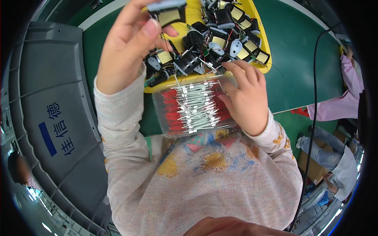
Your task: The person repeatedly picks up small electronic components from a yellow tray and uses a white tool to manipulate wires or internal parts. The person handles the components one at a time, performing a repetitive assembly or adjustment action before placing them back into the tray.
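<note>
Raised at the upper left, my left hand point(122, 51) pinches a small black housing point(170, 16) with a pale yellow pad and a grey-blue cap; thin wires hang from it. My right hand point(249, 98) reaches over the right edge of a clear plastic box point(156, 106), its fingers bent and apart, with nothing plainly seen between them. White-sleeved leads with red ends point(197, 106) fill that box in a dense layer. Just behind it stands a yellow tray point(266, 37), heaped with similar black housings point(188, 63), wires and grey-blue caps.
A green tabletop point(295, 63) lies under the tray. Along the left stands a grey plastic bin point(51, 90) with blue markings. A black cable point(315, 90) hangs down the right side. Two people point(334, 106) point(338, 165) are at the far right, beside cardboard boxes point(315, 167).
</note>
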### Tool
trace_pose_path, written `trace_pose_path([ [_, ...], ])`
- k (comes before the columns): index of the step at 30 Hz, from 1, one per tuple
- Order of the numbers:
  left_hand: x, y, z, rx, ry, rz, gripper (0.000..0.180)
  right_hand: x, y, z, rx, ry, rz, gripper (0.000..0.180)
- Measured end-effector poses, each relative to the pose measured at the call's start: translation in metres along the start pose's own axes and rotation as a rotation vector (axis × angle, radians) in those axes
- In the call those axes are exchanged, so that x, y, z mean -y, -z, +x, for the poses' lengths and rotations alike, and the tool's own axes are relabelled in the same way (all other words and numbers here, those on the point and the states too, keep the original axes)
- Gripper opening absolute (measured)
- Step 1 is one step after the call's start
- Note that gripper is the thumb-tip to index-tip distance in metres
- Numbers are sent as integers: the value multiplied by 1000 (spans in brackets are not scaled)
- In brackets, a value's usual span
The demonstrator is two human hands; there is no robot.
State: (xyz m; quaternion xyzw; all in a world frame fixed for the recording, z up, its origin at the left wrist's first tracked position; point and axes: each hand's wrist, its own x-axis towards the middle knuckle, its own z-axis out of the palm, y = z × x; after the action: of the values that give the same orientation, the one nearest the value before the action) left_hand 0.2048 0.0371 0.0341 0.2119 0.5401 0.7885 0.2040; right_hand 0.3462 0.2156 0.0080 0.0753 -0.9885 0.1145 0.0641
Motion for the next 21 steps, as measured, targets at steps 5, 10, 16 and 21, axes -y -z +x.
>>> trace_pose_path([
  [5,2,-6,-4,111,-139,190,51,-18,39,18,-76,116,495,17],
  [10,0,-18,-13,38,-270,331,39,-19,49,38,112,147,1125,12],
  [16,4,-12,-14,44,-298,363,28,-2,65,63,-59,-7,1538,17],
  [21,-3,-9,-5,22,-262,406,24,-8,61,95,-208,-39,1695,16],
])
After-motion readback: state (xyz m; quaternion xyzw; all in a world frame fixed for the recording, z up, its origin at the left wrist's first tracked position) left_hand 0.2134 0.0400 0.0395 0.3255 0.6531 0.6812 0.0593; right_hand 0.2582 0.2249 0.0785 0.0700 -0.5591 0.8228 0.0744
